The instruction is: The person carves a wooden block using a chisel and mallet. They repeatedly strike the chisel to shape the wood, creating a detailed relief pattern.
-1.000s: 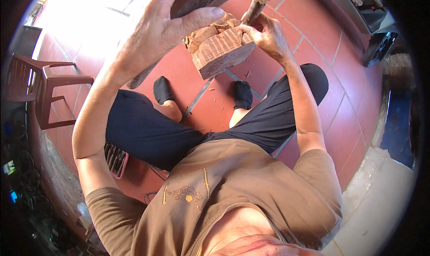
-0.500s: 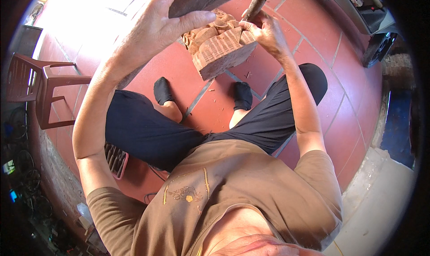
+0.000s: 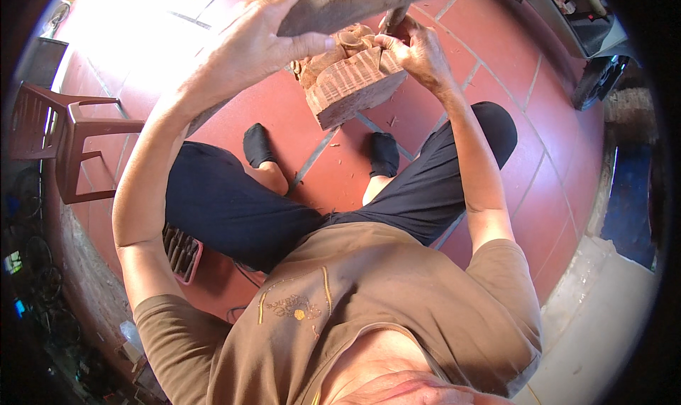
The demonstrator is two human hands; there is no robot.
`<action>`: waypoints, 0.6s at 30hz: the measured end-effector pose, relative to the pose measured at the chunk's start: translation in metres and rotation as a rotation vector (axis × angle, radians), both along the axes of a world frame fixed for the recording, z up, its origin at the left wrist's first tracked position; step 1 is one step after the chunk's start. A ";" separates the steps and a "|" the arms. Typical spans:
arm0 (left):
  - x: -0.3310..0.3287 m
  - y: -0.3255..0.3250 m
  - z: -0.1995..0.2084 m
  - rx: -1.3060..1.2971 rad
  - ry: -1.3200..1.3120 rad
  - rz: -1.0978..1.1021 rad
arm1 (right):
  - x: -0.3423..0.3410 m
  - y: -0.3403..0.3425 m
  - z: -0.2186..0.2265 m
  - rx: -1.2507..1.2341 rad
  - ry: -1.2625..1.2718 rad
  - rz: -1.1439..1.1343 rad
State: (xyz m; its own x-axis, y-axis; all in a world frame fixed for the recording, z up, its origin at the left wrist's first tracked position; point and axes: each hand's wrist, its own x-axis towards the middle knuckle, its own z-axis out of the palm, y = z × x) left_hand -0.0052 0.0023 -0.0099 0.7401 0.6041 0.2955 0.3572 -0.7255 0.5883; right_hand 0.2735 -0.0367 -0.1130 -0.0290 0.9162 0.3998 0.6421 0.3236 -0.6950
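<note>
Well, at upper centre the left hand (image 3: 257, 45), thumb splayed, grips a wooden club (image 3: 358, 6). To its right, the right hand (image 3: 423, 54), fingers curled, holds a tool handle (image 3: 394, 20) by a carved block (image 3: 351, 89).

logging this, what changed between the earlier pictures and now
The wooden club in the left hand has swung rightward and now hides the top of the tool handle. Nothing was let go. The right hand still holds the handle at the carved block.
</note>
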 end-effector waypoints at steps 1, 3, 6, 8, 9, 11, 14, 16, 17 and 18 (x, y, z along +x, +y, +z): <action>0.001 -0.003 0.004 -0.048 -0.052 0.036 | -0.001 -0.001 0.002 -0.037 -0.008 -0.009; 0.006 -0.018 0.022 -0.151 -0.156 0.096 | -0.003 -0.007 0.008 -0.117 -0.023 -0.041; 0.009 -0.024 0.040 -0.231 0.021 0.286 | -0.003 -0.005 0.005 -0.071 -0.033 -0.024; 0.009 -0.007 0.007 -0.130 -0.100 0.093 | -0.007 -0.008 0.011 -0.133 -0.044 -0.031; 0.005 0.002 -0.004 -0.089 0.032 0.105 | -0.009 -0.007 0.015 -0.162 -0.045 -0.029; -0.001 0.010 -0.011 -0.068 0.124 0.084 | -0.005 -0.005 0.007 -0.161 -0.012 -0.031; -0.001 0.011 -0.008 -0.079 0.036 0.042 | 0.006 0.000 0.002 -0.192 0.020 -0.055; -0.008 0.008 -0.006 -0.024 0.023 0.089 | 0.004 0.000 0.001 -0.190 0.032 -0.055; -0.004 -0.001 0.009 -0.082 0.019 0.106 | 0.004 0.000 0.000 -0.172 0.032 -0.056; 0.006 -0.016 0.035 -0.139 0.015 0.119 | 0.005 -0.001 -0.002 -0.154 0.031 -0.061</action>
State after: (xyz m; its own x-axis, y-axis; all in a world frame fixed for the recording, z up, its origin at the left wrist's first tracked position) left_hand 0.0005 -0.0142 0.0255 0.6649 0.7217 0.1925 0.4447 -0.5896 0.6742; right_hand 0.2784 -0.0374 -0.1145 0.0389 0.9664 0.2542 0.6346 0.1726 -0.7533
